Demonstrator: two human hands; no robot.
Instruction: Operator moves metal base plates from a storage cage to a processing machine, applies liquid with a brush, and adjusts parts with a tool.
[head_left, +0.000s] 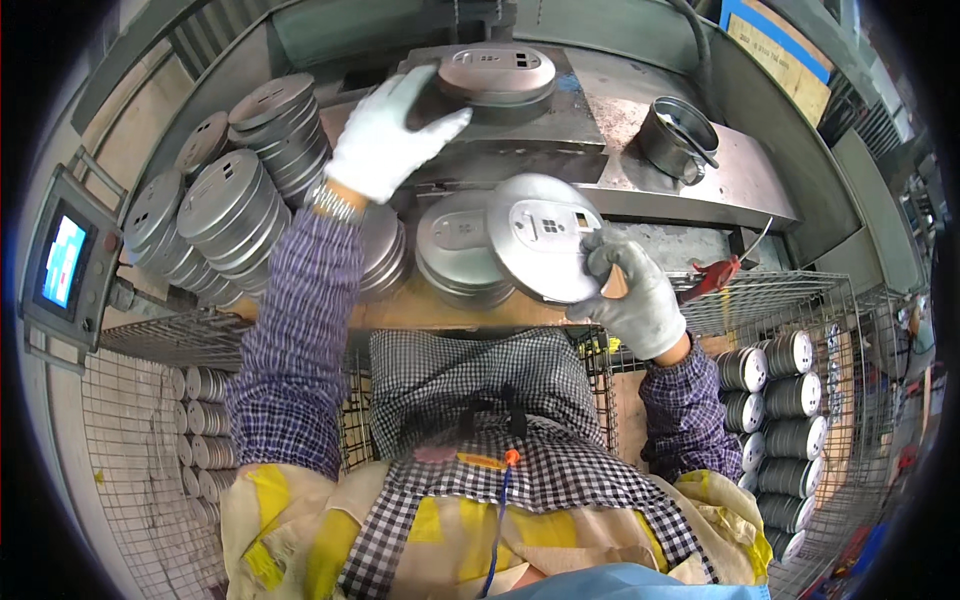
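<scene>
My left hand (385, 140), in a white glove, is open with thumb and fingers apart. It is beside a round silver metal cover (497, 72) with small cut-outs, which rests on the dark metal block (520, 160) of the machine. My right hand (642, 300), in a greyer glove, grips the right edge of another round metal cover (540, 245). That cover is tilted, its top face showing, and partly overlaps a stack of similar covers (450, 245) on the wooden ledge (425, 316).
Several tall stacks of metal covers (235, 205) stand at the left. A dark metal pot (675, 140) sits at the back right. Red-handled pliers (712, 275) lie by a wire basket (780, 290). More covers (790, 435) fill the side baskets. A control screen (65, 260) is far left.
</scene>
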